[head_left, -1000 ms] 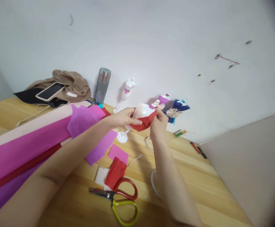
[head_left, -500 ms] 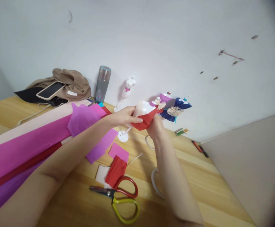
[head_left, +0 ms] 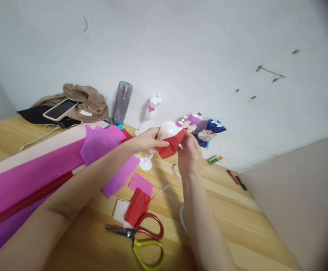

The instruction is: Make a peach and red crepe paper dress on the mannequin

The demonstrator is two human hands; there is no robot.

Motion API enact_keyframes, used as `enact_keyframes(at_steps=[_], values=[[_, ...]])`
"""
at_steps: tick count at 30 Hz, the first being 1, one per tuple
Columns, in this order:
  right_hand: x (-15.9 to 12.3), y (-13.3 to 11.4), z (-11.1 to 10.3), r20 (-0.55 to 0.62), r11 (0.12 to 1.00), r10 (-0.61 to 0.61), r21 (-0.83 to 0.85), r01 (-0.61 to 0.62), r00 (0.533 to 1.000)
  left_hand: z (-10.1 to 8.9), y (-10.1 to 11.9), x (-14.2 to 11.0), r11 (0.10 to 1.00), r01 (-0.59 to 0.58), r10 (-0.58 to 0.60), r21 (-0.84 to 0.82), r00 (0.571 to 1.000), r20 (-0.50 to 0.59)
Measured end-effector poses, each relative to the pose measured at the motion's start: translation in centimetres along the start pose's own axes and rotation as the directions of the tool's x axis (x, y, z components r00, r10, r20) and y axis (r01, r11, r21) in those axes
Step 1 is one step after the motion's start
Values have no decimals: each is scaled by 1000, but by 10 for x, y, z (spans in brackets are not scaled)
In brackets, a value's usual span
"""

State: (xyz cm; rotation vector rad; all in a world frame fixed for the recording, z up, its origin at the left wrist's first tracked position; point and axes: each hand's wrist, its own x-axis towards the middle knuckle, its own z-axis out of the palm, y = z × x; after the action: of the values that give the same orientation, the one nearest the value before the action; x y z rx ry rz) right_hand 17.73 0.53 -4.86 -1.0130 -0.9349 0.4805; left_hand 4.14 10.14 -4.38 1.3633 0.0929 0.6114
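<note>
My left hand (head_left: 150, 140) is closed around a small white mannequin (head_left: 170, 129), tilted to the right, its round base (head_left: 145, 164) below. The thumb presses red paper (head_left: 169, 146) against its near side. At the paper's right end, my right hand (head_left: 190, 152) is closed with the fingertips pinching its upper edge. A cream pleated paper fan (head_left: 189, 126) shows just beyond the fingers. Behind, another small mannequin wears dark blue pleated paper (head_left: 216, 127) with a cream fan (head_left: 207, 135). A bare white mannequin (head_left: 154, 103) stands against the wall.
Scissors (head_left: 128, 233) with red and yellow handles lie in front, beside red (head_left: 138, 207) and pink paper scraps (head_left: 141, 183). Long coloured paper sheets (head_left: 39, 177) cover the left. Behind are a phone (head_left: 60, 109), a brown cloth (head_left: 86, 96) and a flask (head_left: 122, 101).
My right hand has turned and shifted slightly; its fingertips now show at the red paper's upper edge. The paper looks flatter. My left hand keeps its hold, and the view has shifted slightly.
</note>
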Motion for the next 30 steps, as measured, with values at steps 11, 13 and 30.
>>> enact_keyframes(at_steps=[11,13,30], values=[[1,-9,11,-1,917,-306,-268,295,952,0,-1,2,998,-12,13,67,1000,-16],[2,-9,12,11,914,-298,-286,289,954,0,1,1,995,-36,39,97,999,-26],[10,-17,11,74,922,-204,-321,217,976,2,31,-10,884,-89,108,459,994,-15]])
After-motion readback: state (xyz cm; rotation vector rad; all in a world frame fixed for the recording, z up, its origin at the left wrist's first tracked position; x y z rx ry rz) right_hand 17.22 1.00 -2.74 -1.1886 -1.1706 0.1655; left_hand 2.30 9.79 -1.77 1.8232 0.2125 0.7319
